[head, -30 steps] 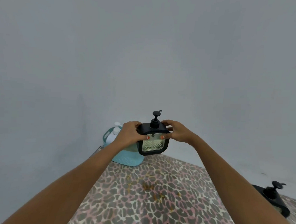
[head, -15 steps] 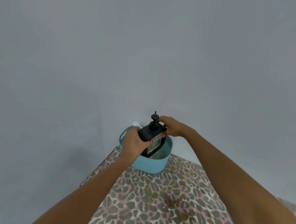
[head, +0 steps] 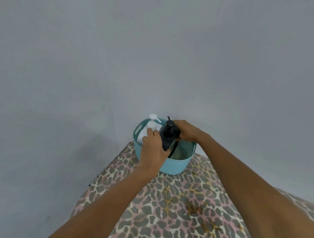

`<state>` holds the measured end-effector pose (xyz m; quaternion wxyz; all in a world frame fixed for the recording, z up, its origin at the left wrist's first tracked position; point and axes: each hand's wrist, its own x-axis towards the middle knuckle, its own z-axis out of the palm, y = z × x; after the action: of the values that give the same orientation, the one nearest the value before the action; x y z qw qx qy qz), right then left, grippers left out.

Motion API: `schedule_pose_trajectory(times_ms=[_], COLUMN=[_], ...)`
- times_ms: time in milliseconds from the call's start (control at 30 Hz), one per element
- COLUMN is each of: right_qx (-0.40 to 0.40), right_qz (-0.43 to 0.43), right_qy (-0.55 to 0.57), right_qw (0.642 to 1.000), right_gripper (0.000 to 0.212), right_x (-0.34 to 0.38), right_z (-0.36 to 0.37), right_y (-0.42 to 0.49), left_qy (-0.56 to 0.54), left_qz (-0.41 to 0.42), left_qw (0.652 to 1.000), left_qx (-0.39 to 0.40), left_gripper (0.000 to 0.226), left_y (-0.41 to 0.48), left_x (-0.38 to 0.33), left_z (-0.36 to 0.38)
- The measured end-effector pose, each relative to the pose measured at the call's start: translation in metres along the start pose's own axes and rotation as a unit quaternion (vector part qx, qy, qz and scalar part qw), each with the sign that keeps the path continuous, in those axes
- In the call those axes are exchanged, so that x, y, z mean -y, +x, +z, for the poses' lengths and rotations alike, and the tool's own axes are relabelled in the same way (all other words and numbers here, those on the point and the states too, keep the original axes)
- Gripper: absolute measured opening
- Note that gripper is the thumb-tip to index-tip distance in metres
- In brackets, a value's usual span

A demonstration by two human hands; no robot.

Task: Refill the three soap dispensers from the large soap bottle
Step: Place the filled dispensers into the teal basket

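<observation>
The black soap dispenser [head: 167, 138] is held by both hands, with its lower part already inside the teal plastic basket [head: 179, 164]. It is tilted, and its pump head points up and toward the wall. The left hand [head: 153, 149] grasps the dispenser from its left side: the thumb lies on the near edge of the dark frame, and the fingers [head: 149, 132] reach up along the far side. The right hand [head: 186, 131] grasps the upper right corner, its fingers curled round the shoulder just beside the pump. So the dispenser sits between the two hands, with the pump standing free above them.

A white pump bottle [head: 151, 126] stands in the left part of the same basket, just beside the dispenser. The fingers of the left hand lie in front of it, and I cannot tell if they touch it. The basket stands at the far corner of a surface [head: 167, 208] covered with a leopard-print cloth, close to the grey wall [head: 155, 47].

The bottom of the dispenser is hidden by the left hand and the basket wall, so it is not clear whether it rests on the basket floor. Only a small part of its clear body shows under the left thumb. The body of the white bottle is mostly covered.
</observation>
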<state>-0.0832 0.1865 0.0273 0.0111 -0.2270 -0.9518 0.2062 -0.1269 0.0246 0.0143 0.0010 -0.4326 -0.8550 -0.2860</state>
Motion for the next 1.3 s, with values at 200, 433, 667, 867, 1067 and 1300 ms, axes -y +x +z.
schedule_pose_trajectory(times_ms=[200,433,667,867,1067,1300], right_qx=[-0.022,-0.088,-0.162,-0.244,-0.290,-0.317], right_qz=[-0.004,0.024,0.072,0.078,0.124,0.187], right_qy=[0.020,0.059,0.141,0.151,0.144,0.115], right_qw=[1.000,0.994,0.974,0.955,0.938,0.923], right_gripper=[0.051,0.043,0.042,0.025,0.019,0.018], right_x=[0.000,0.002,-0.001,-0.011,-0.025,-0.057], right_z=[0.006,0.025,0.017,0.008,0.001,0.002], right_y=[0.003,-0.010,-0.053,-0.116,-0.199,-0.311], left_qy=[0.009,-0.010,0.023,0.010,-0.047,-0.111], left_qz=[-0.006,-0.004,0.018,0.050,0.106,0.146], left_qw=[1.000,1.000,1.000,0.999,0.992,0.974], left_qx=[0.006,0.002,-0.001,0.007,0.053,0.136], left_gripper=[0.061,0.065,0.047,0.036,0.032,0.028], left_y=[0.002,0.001,-0.011,-0.031,-0.059,-0.105], left_x=[0.001,0.006,0.000,-0.027,-0.073,-0.142], left_z=[0.004,0.007,0.002,0.000,0.006,0.044])
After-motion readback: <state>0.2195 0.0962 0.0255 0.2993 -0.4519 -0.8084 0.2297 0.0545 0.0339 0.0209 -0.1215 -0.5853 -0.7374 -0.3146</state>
